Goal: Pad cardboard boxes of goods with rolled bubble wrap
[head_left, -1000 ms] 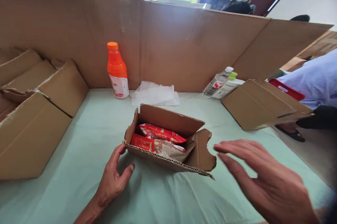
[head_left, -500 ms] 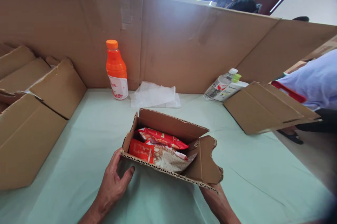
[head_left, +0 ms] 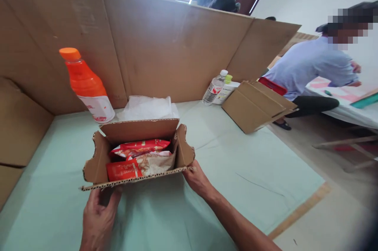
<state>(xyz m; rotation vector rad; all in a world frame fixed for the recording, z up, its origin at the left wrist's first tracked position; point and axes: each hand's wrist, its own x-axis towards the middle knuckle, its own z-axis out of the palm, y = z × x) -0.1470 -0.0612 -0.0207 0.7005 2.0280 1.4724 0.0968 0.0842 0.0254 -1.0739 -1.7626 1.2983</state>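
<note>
Green cloth (head_left: 212,137) covers the worktop (head_left: 302,211): my left hand (head_left: 99,213), its grip hidden, touches the open carton (head_left: 140,131) between my hands, probably light, stiff, best held by both ends; my right hand (head_left: 195,177) clasps its right corner.

Open box (head_left: 141,130): matt brown cardboard, rough corrugated edges
Packets (head_left: 156,163): glossy, crinkled film
Orange bottle (head_left: 87,83): smooth, shiny plastic
Clear bottle (head_left: 213,91): transparent plastic
Bench cover (head_left: 221,168): matt cloth, lightly creased
Backboard (head_left: 177,46): matt cardboard
</note>
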